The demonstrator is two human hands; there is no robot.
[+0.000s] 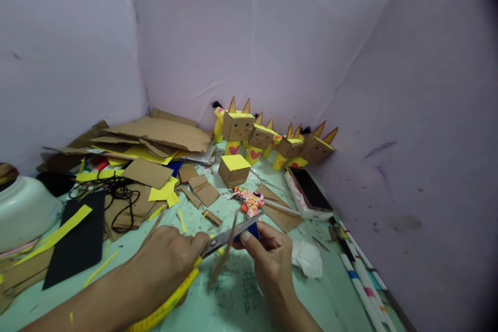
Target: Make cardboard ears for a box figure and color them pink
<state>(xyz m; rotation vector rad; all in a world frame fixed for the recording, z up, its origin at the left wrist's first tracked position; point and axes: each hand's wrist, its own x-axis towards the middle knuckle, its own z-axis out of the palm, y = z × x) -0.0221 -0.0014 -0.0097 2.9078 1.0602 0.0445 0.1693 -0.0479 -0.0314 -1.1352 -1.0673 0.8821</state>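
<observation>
My left hand point(167, 262) is closed around the yellow handles of a pair of scissors point(218, 241). The blades point right and upward, reaching my right hand point(274, 257). Between the thumb and fingers of that hand is a small dark blue piece of card point(252, 231), lying against the blades and partly hidden by them. A thin brown cardboard strip point(222, 259), smeared by motion, is beside the blades; whether it is attached to the blue piece I cannot tell. Just beyond the blade tips lies a bundle of colourful patterned material point(249, 199).
A cardboard box with a yellow top point(234, 170) stands ahead, before several horned cardboard figures point(239, 127). Cardboard sheets point(163, 132), black cord point(120, 197) and black card point(78, 238) lie left. Rightward are crumpled tissue point(308, 259), a phone point(311, 187) and markers point(361, 285).
</observation>
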